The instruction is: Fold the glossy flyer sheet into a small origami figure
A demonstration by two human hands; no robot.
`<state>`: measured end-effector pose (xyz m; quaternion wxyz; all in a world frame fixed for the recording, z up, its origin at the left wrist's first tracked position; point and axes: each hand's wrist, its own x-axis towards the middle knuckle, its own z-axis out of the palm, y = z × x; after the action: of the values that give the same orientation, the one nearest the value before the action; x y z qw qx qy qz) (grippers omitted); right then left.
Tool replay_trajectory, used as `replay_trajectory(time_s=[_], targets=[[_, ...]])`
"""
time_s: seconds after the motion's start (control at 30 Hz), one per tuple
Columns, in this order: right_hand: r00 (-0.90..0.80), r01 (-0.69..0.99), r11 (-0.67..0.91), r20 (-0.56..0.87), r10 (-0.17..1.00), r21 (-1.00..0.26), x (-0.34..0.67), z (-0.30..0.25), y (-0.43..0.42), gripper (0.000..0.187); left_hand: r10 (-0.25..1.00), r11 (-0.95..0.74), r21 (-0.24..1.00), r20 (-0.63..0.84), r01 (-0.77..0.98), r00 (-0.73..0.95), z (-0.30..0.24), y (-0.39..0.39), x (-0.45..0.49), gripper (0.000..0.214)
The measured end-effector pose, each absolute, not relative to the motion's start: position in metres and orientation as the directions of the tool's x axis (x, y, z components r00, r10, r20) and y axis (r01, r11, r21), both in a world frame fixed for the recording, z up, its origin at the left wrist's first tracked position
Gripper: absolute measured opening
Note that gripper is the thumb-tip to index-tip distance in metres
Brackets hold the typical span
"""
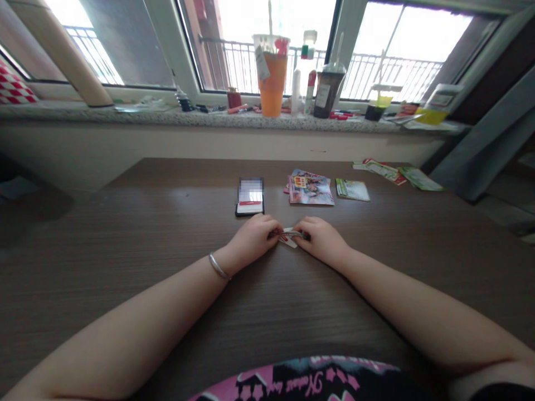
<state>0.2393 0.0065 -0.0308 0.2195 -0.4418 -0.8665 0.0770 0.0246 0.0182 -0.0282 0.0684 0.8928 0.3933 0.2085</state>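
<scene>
Left hand [258,233] and right hand [321,236] pinch a thin card [288,241] between them, low over bench [267,317]. Uneven pull could bend it; left knuckles could nudge phone [250,195] just beyond.

- Plain, narrow silver-toned bangle [218,266] around the left wrist [228,258]
- Black top [376,385] printed with pink panels, pink stars [341,376] and curly pink lettering [298,384]
- Black edge [505,391] by the right arm [418,301], probably a short sleeve, mostly out of frame
</scene>
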Motion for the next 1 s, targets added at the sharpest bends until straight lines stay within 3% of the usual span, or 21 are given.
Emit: replay_trajectory(time_s=[0.47,0.73,1.0], targets=[[-0.477,0.862,0.501,0.208,0.854,-0.080,0.236,-0.019,-0.001,0.010,0.727,-0.647,-0.120,0.203,0.753,0.656,-0.013,0.011,0.028,0.013],[-0.445,0.892,0.451,0.145,0.884,-0.013,0.240,-0.013,-0.003,0.010,0.761,-0.590,-0.204,0.184,0.782,0.622,-0.012,0.008,0.026,0.014],[-0.449,0.894,0.447,0.090,0.889,0.041,0.240,-0.011,-0.005,0.016,0.796,-0.563,-0.156,0.165,0.812,0.583,-0.012,0.009,0.024,0.012]])
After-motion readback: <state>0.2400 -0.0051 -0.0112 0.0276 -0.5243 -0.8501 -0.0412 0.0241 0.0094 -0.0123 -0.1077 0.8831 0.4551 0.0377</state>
